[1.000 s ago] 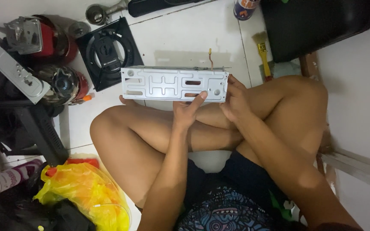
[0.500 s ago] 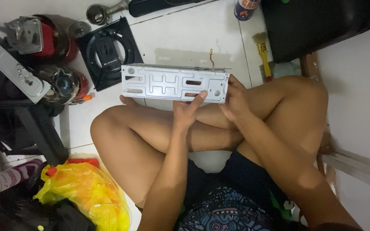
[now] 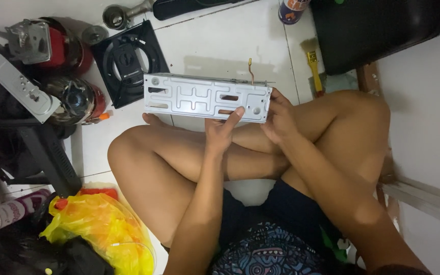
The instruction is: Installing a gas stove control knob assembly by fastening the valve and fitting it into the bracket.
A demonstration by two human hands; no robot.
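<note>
The person sits cross-legged on the white tiled floor (image 3: 220,46) and holds a long, flat metal chassis plate (image 3: 207,97) out in front of the knees, lifted just above the shins. It is pale grey sheet metal, rectangular, stamped with raised ribs in a ladder-like pattern, with a few slots and round holes punched through it and a folded lip along the far edge. A short copper-coloured wire (image 3: 251,69) sticks up from that far edge.

The left hand (image 3: 221,133) grips the near edge close to the middle, thumb laid up against the plate's face and fingers closed beneath. The right hand (image 3: 279,116) is clamped on the right end, fingers wrapped round the corner.

On the floor just beyond the plate lies a black square fan frame (image 3: 128,61), with a red motor (image 3: 52,46) and another grey metal panel (image 3: 21,89) to its left. A yellow plastic bag (image 3: 98,229) sits beside the left knee, and a yellow-handled brush (image 3: 314,69) lies off to the right.
</note>
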